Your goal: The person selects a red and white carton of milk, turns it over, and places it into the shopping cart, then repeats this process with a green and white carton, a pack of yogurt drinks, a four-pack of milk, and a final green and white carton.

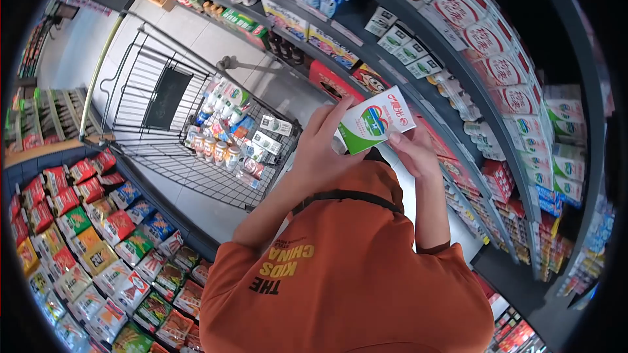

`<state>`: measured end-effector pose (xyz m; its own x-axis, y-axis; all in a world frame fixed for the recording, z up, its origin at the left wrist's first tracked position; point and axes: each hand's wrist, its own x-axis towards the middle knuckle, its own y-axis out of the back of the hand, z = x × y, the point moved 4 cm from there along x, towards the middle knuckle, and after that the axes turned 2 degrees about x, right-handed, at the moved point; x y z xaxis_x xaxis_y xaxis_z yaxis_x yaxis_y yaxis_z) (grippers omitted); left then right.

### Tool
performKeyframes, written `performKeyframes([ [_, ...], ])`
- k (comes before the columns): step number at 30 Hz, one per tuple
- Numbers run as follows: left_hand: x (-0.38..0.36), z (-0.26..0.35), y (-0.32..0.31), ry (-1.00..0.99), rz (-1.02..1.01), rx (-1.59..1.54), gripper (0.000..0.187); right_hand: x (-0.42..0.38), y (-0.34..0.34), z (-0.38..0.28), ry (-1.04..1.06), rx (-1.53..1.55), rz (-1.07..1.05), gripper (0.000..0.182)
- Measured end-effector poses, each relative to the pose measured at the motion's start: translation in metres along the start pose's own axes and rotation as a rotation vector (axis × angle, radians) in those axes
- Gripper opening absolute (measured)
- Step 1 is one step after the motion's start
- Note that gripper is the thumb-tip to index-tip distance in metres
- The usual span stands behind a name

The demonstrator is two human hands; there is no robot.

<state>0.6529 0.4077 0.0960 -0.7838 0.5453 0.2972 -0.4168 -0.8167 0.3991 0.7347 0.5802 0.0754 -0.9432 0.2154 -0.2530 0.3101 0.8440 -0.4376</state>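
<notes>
A white and green carton (374,120) with red lettering is held up in front of my orange shirt. My left hand (322,142) holds it from the left side, with the fingers behind the top left edge. On the right, my right hand (416,150) is closed on the carton's lower right corner, the thumb on its printed face. The fingers behind the carton are partly hidden.
A wire shopping cart (124,132) stands at the left, with jars (219,151), small cartons (267,142) and bottles inside. Shelves (451,98) of boxed drinks curve along the right. Packaged snacks (98,255) fill a display at lower left.
</notes>
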Motion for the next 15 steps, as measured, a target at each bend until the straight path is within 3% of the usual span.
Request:
performKeyframes([
  [2, -0.008, -0.012, 0.015, 0.080, -0.023, -0.043, 0.078, 0.008, -0.004, 0.011, -0.135, -0.040, -0.053, 0.061],
  [4, -0.029, -0.049, 0.023, 0.400, -0.034, -0.238, 0.064, 0.020, -0.011, 0.028, -0.323, -0.120, -0.112, 0.056],
  [6, -0.057, -0.095, 0.026, 0.690, -0.013, -0.514, 0.054, 0.018, -0.021, 0.034, -0.317, -0.181, -0.143, 0.044],
  [8, -0.097, -0.155, 0.033, 0.884, 0.137, -0.508, 0.047, 0.014, -0.009, 0.041, -0.352, -0.237, -0.129, 0.043],
  [10, -0.139, -0.215, 0.041, 1.042, 0.444, -0.618, 0.047, 0.008, 0.001, 0.046, -0.352, -0.248, -0.074, 0.037],
  [12, -0.193, -0.315, 0.046, 1.189, 0.586, -0.525, 0.038, 0.005, 0.010, 0.050, -0.368, -0.239, -0.009, 0.036],
  [15, -0.218, -0.386, 0.085, 1.077, 0.421, -0.021, 0.058, -0.003, 0.028, 0.061, -0.397, -0.258, 0.071, 0.034],
])
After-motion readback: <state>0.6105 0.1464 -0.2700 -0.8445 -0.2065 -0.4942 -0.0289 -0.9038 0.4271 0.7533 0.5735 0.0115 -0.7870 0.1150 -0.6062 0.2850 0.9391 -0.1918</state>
